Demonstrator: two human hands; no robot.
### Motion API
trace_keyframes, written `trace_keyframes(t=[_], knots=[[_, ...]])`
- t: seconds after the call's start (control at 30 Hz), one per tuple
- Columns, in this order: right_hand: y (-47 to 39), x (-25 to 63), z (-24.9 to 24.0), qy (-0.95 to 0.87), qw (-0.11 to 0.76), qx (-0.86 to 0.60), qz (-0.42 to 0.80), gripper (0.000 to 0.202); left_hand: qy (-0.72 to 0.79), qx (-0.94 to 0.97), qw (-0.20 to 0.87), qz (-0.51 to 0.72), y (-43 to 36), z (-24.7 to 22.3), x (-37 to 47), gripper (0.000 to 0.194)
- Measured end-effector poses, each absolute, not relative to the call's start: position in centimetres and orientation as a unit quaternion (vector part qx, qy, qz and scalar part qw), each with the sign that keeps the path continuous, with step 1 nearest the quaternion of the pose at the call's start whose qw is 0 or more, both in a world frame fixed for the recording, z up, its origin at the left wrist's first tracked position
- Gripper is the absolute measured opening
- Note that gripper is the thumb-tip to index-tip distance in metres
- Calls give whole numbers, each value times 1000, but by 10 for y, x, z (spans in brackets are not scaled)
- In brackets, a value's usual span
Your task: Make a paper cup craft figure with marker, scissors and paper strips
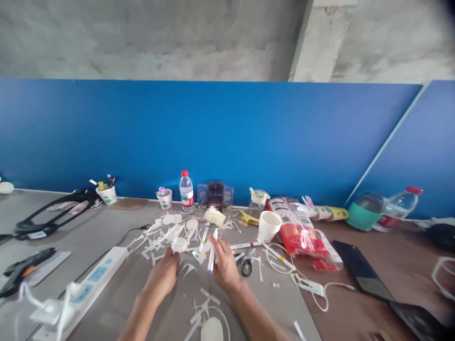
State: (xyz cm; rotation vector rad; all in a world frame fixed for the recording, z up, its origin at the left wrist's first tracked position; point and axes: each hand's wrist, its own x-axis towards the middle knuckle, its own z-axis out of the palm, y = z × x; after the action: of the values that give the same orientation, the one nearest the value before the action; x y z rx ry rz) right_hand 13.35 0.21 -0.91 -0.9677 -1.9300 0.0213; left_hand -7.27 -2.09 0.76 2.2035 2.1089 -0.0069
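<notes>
My right hand (224, 265) is closed around a white marker (212, 251) with a purple end. The marker stands at a steep slant, its purple end toward me. Low over the grey table, my left hand (164, 271) has its fingers curled together. Just beyond its fingertips lies a round white paper disc (178, 244); whether the fingers grip anything is hidden. White paper scraps (159, 237) and more discs spread out past both hands. Another marker (203, 237) with a yellow band lies between them, and scissors (246, 267) with black handles rest right of my right hand.
A white paper cup (269, 227) and a red snack bag (302, 227) stand to the right. A water bottle (186, 193) is at the back. At left lies a power strip (95, 279) with plugs. A white cable (327, 303) trails near a black phone (359, 267).
</notes>
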Motion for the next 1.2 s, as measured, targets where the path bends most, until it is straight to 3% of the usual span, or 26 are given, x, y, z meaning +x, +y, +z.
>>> trace_keyframes(t=[0.13, 0.23, 0.37, 0.53, 0.7, 1.03, 1.2], knots=[[3, 136, -11, -770, 504, -390, 35, 38, 690, 721, 58, 26, -16, 8, -75, 22], [3, 135, -13, -732, 555, -379, 110, 32, 650, 731, 96, 185, -11, 14, -62, 17], [8, 135, -15, -582, 649, -375, 316, 34, 531, 667, 336, 400, 5, 21, -27, 15], [21, 141, -11, -353, 688, -381, 506, 49, 385, 527, 575, 494, 26, 1, 1, 28], [28, 143, -12, -316, 694, -357, 539, 36, 356, 432, 645, 520, 28, -19, 1, 30], [29, 144, -11, -301, 688, -366, 549, 35, 322, 333, 708, 533, 26, -12, -2, 38], [21, 142, -3, -329, 696, -330, 545, 29, 257, 269, 734, 569, 25, -13, -6, 20]])
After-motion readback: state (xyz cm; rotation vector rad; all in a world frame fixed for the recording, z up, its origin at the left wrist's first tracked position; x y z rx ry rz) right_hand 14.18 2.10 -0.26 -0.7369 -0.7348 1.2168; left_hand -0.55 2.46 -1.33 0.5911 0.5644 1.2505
